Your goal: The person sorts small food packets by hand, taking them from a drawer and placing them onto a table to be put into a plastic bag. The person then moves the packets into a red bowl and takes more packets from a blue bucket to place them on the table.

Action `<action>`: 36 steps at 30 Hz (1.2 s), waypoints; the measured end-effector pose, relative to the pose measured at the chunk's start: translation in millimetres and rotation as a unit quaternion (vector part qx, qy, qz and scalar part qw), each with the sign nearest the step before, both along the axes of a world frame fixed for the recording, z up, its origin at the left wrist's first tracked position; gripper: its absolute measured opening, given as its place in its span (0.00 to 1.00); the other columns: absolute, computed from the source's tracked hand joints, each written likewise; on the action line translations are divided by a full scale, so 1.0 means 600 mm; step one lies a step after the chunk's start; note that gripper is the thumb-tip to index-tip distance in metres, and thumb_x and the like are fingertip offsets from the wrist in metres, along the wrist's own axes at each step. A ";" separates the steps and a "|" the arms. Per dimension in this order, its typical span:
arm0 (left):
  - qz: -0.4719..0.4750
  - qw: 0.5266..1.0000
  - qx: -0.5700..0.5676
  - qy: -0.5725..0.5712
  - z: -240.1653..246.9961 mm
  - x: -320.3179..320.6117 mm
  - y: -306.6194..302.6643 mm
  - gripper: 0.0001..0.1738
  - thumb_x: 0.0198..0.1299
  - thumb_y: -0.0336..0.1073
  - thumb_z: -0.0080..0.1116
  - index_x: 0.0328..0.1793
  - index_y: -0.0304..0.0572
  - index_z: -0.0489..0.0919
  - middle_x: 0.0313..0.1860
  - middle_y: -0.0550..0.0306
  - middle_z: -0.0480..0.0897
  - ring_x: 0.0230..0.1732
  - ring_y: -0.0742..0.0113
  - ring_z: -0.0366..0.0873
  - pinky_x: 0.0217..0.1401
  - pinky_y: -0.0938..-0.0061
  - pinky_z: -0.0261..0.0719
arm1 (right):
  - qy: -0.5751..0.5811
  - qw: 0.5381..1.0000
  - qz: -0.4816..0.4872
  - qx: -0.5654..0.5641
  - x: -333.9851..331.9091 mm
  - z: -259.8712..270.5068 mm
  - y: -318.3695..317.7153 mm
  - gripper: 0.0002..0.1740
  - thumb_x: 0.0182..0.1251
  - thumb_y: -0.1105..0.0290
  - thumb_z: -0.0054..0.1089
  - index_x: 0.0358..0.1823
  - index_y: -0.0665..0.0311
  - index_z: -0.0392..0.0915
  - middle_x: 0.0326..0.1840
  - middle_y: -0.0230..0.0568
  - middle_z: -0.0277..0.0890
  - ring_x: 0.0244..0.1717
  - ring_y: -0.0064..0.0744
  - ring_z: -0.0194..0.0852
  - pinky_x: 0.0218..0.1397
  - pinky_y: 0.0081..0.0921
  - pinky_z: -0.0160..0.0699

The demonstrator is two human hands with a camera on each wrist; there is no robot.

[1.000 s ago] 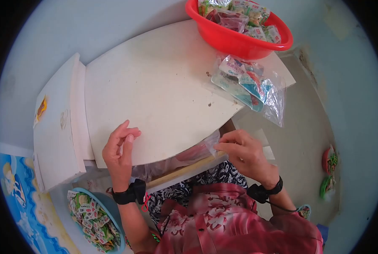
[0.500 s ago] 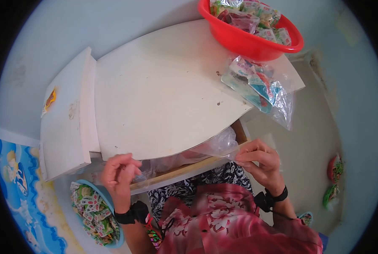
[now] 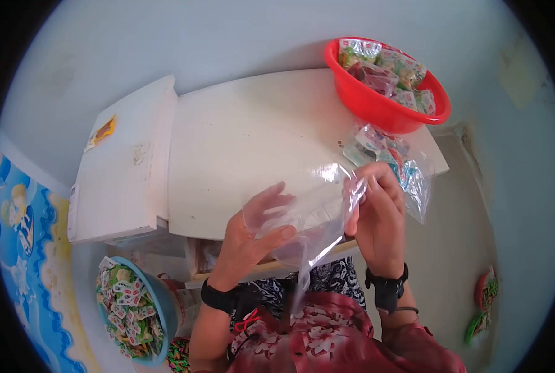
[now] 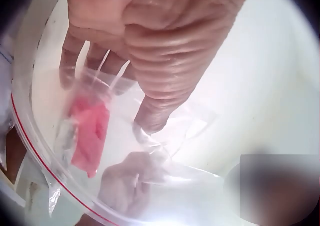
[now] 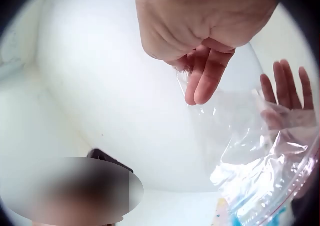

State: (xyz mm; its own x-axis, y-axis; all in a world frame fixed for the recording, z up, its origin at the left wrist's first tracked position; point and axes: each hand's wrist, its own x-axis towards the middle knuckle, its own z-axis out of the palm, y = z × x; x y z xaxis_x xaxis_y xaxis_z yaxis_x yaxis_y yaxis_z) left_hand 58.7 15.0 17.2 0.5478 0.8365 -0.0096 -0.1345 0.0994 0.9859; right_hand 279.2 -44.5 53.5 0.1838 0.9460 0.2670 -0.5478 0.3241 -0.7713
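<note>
A clear plastic bag (image 3: 318, 230) hangs spread between the two hands, above the front edge of the white table (image 3: 227, 143). The right hand (image 3: 380, 208) pinches its upper right part, fingers curled in. In the left wrist view, a red line runs along the bag's edge (image 4: 55, 183). On the other side, the left hand (image 3: 249, 239) lies against the film, its fingers straight and spread behind the plastic and the thumb in front. The right wrist view shows those straight fingers (image 5: 287, 85) as well. Below, a pulled-out drawer (image 3: 206, 255) is partly hidden by the bag and hands.
At the table's back right stands a red basin (image 3: 377, 115) of packets. Near it, a clear bag with printed packs (image 3: 417, 186) overhangs the table edge. A blue tub (image 3: 162, 311) full of small packets is at lower left. A raised white box (image 3: 125, 180) flanks the table.
The right hand has drawn the clear bag up out of the drawer and raised it. The left hand has moved right and up, coming against the bag. The head view has shifted.
</note>
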 end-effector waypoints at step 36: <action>0.225 0.934 0.127 0.246 0.042 -0.091 -0.071 0.10 0.64 0.33 0.73 0.42 0.34 0.84 0.30 0.64 0.82 0.31 0.79 0.74 0.36 0.81 0.71 | -0.468 0.861 -0.191 -0.049 -0.093 -0.101 0.025 0.08 0.67 0.73 0.69 0.34 0.63 0.77 0.28 0.44 0.76 0.24 0.40 0.80 0.27 0.33 0.76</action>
